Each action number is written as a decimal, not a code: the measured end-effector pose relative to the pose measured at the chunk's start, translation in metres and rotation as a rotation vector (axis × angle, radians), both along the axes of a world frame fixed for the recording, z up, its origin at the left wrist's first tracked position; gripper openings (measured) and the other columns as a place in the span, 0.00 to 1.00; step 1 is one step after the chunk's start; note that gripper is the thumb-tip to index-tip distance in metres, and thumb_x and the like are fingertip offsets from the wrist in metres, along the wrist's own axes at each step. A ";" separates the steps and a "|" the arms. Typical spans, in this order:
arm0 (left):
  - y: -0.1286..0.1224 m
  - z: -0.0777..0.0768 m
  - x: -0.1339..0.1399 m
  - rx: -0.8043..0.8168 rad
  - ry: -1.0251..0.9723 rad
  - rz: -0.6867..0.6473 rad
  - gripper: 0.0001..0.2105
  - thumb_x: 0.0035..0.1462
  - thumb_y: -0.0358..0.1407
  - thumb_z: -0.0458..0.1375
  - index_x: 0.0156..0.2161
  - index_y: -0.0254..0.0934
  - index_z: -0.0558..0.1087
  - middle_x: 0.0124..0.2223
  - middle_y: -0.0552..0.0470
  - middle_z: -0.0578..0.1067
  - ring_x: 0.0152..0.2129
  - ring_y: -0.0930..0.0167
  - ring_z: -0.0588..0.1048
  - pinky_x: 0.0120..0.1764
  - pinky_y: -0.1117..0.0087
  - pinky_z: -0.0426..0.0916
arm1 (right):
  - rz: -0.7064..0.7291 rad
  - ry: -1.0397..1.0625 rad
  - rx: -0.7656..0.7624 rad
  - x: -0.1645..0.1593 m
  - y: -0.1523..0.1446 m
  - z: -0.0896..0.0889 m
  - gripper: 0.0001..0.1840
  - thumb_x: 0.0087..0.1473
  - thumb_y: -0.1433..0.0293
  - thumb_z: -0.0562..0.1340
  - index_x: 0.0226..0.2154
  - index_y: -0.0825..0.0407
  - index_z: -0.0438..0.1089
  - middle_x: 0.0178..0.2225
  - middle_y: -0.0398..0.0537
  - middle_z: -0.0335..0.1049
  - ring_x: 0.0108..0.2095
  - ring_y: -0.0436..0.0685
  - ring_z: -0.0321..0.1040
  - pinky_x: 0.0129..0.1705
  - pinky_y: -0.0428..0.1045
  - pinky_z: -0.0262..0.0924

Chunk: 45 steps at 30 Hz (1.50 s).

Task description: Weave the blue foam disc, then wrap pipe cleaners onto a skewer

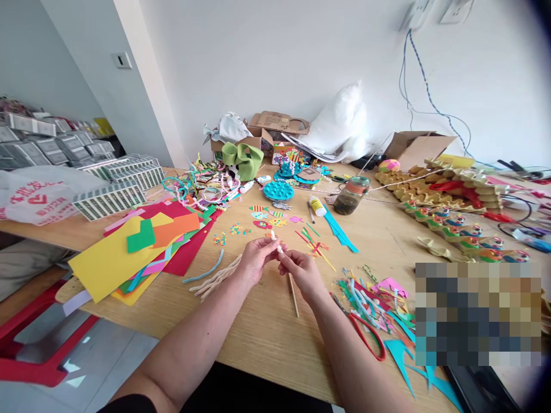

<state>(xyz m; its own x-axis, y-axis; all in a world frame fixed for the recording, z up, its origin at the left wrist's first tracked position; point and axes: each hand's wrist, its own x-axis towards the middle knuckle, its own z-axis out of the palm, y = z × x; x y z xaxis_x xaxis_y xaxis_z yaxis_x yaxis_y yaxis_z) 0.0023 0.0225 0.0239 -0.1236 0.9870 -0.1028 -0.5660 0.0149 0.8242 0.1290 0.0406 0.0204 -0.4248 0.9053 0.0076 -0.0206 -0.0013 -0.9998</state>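
My left hand [256, 259] and my right hand [300, 272] meet over the middle of the table. Their fingertips pinch a short, coiled white pipe cleaner [279, 249], partly hidden by the fingers. A wooden stick [293, 297] lies on the table under my right hand. Left of my left hand are several cream pipe cleaners [214, 281] and one light blue pipe cleaner [207, 269]. Just beyond my hands lie small colourful paper fish [259, 215] and a pile of thin paper strips [317, 248].
Coloured paper sheets [101, 261] spread at the left. Red-handled scissors [373, 338] lie among scraps at the right. A glue bottle [317, 206], a glass jar [350, 196] and a blue bumpy disc [278, 191] stand farther back. Egg cartons [408, 186] occupy the right.
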 end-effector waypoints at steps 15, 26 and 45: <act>0.001 0.002 -0.006 -0.094 -0.050 0.047 0.09 0.42 0.33 0.66 0.28 0.28 0.75 0.28 0.44 0.78 0.29 0.68 0.77 0.34 0.71 0.70 | -0.003 -0.284 0.241 -0.002 -0.004 -0.001 0.18 0.52 0.58 0.57 0.23 0.54 0.71 0.18 0.45 0.68 0.20 0.52 0.65 0.24 0.46 0.58; 0.003 -0.001 -0.009 -0.114 -0.079 0.053 0.08 0.43 0.32 0.66 0.29 0.28 0.74 0.29 0.43 0.78 0.29 0.68 0.78 0.35 0.70 0.71 | -0.009 -0.338 0.278 -0.003 -0.005 -0.002 0.17 0.51 0.60 0.56 0.23 0.54 0.71 0.18 0.46 0.68 0.20 0.52 0.65 0.23 0.44 0.57; 0.005 -0.002 -0.016 -0.102 -0.083 0.036 0.06 0.44 0.29 0.65 0.28 0.28 0.73 0.28 0.43 0.78 0.28 0.67 0.78 0.34 0.69 0.70 | 0.032 -0.327 0.214 -0.002 -0.003 -0.002 0.16 0.48 0.61 0.58 0.19 0.55 0.71 0.16 0.46 0.69 0.18 0.50 0.63 0.22 0.44 0.55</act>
<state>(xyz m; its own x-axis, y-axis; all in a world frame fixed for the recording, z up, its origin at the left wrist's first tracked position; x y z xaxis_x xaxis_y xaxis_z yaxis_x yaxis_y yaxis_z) -0.0137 0.0273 0.0218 -0.1461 0.9660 -0.2135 -0.6336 0.0743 0.7701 0.1267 0.0372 0.0183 -0.4641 0.8841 0.0543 0.2957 0.2124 -0.9314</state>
